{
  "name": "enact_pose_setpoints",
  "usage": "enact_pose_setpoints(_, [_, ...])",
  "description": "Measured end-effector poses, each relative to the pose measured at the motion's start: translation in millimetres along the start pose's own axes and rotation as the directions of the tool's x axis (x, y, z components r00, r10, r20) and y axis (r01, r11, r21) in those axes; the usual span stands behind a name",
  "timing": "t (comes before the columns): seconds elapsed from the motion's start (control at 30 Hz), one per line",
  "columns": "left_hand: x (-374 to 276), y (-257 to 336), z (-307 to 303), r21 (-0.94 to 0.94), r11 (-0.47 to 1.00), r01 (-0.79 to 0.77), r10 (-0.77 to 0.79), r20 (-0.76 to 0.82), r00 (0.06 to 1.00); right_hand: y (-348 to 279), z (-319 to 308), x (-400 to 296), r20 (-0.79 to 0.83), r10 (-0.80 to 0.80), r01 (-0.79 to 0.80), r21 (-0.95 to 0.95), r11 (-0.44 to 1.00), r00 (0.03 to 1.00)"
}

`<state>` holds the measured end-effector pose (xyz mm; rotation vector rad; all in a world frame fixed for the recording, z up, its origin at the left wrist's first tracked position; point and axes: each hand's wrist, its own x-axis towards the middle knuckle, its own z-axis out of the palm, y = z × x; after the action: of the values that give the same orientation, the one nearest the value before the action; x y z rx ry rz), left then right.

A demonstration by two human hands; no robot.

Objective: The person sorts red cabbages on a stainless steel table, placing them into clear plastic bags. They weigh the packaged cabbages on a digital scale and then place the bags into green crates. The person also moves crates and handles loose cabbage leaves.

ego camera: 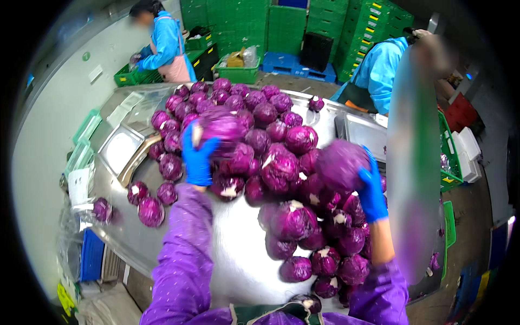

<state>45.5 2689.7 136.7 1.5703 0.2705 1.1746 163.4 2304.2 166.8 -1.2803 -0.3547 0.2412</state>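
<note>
Heads of red cabbage (280,166) lie heaped over a stainless steel table (239,239), some showing pale cut stems. My left hand (198,152), in a blue glove, grips a red cabbage (223,130) that is blurred by motion, over the left part of the heap. At the right, my right hand (371,187), gloved in the same blue, has its fingers around the side of another large cabbage (341,164). That one also looks blurred, above the cabbages on the right. A few smaller heads (150,211) sit apart on the table's left side.
A weighing scale (121,148) and clear green trays (83,142) stand at the left. One worker (166,44) handles produce over a green crate (132,75); another worker (378,69) bends at the far right. Stacked green crates (243,28) and a blue pallet (280,65) stand behind.
</note>
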Motion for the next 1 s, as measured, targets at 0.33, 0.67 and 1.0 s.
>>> enact_pose_setpoints(0.33, [95,-109,-47,0.384,0.918,-0.104,0.077,0.086,0.993,160,132,249,0.024,-0.306,0.209,-0.781,0.589,0.952])
enact_pose_setpoints(0.67, [67,-180,-82,0.649,0.588,-0.484,0.159,0.494,0.855,51,29,100,0.407,-0.437,0.572,-0.736,0.364,0.802])
enact_pose_setpoints(1.0, [-58,86,102,0.169,0.985,0.044,-0.158,0.754,0.638,25,-411,-190,-0.842,0.021,-0.842,-0.539,-0.002,0.539])
